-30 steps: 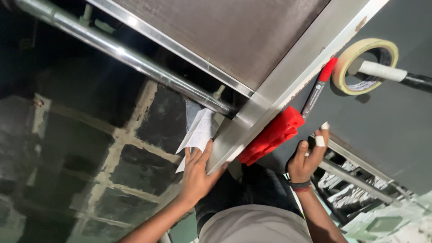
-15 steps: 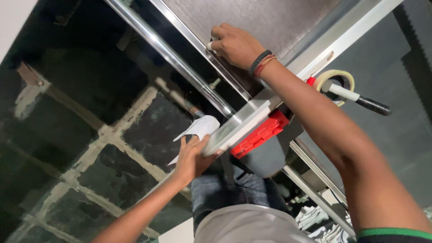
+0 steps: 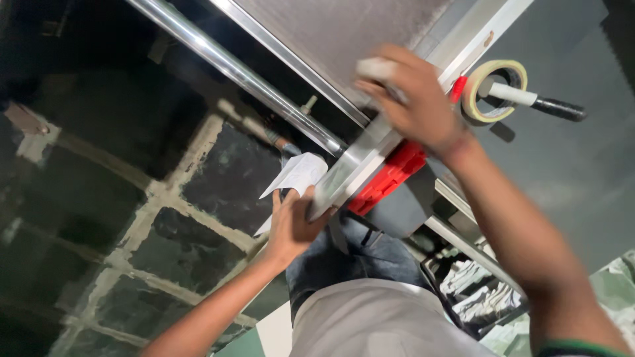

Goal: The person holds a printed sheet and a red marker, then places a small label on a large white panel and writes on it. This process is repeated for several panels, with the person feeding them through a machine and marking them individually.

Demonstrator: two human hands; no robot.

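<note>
The left hand is seen at about seven o'clock in the view, pressed against the near corner of the metal frame, with a folded white paper pinned between its fingers and the frame's edge. The right hand, blurred by motion, is now found at one o'clock over the frame's rail, closed around a small white object whose kind cannot be told. Half a second earlier this hand was stretched farther up toward twelve o'clock on the mesh panel; it has since been drawn back toward the corner, so the work appears to have shifted down the rail. A red block lies under the frame at the centre. At two o'clock on the grey bench a tape roll is threaded on a black-handled tool.
</note>
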